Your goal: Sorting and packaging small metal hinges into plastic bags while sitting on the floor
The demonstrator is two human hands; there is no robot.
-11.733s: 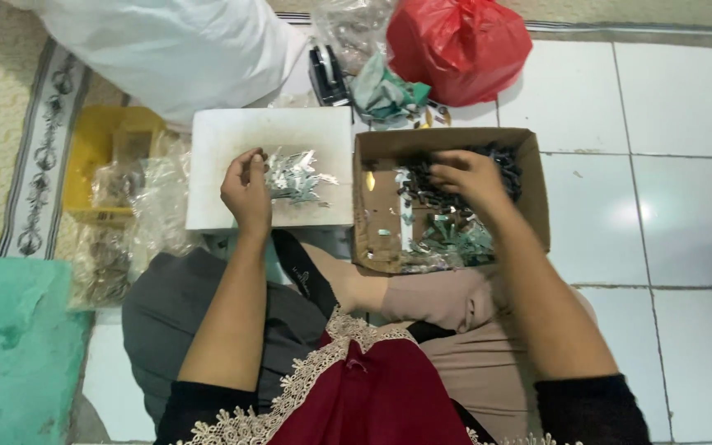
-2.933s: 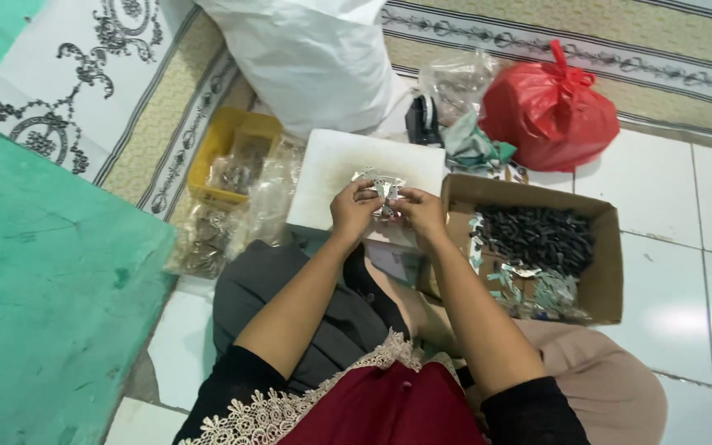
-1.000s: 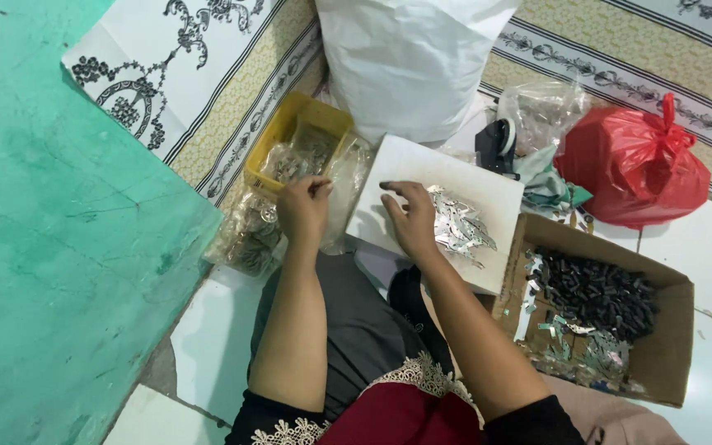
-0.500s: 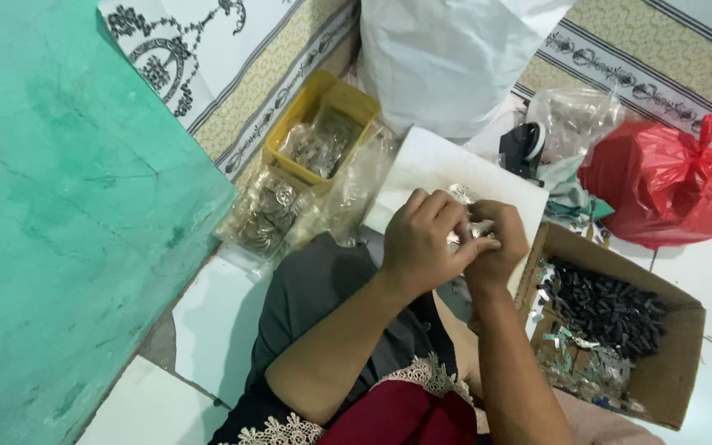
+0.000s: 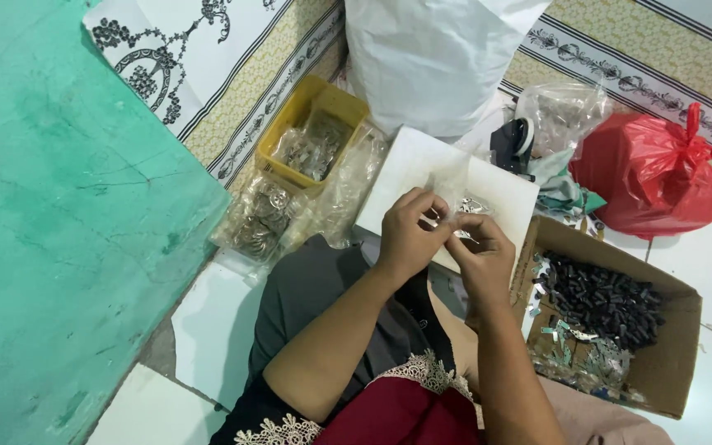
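A small clear plastic bag (image 5: 453, 183) stands up between my two hands over a white board (image 5: 405, 169). My left hand (image 5: 408, 233) pinches one side of the bag's mouth, and my right hand (image 5: 478, 255) grips the other side. Small silvery metal parts (image 5: 475, 205) show just beyond my fingers; I cannot tell whether they are inside the bag or lying on the board. A brown cardboard box (image 5: 676, 363) at my right holds a heap of small black parts (image 5: 603, 301) and loose silvery pieces (image 5: 587, 367).
A yellow tray (image 5: 348, 99) with filled clear bags sits at the far left of the board, more filled bags (image 5: 261, 216) beside it. A big white sack (image 5: 438, 58), a red plastic bag (image 5: 651, 173) and a clear bag (image 5: 562, 111) stand behind. A teal mat (image 5: 59, 214) lies left.
Since a second ago my left hand came back from the bags by the yellow tray. Both hands now meet over the board, holding a clear bag upright between them.
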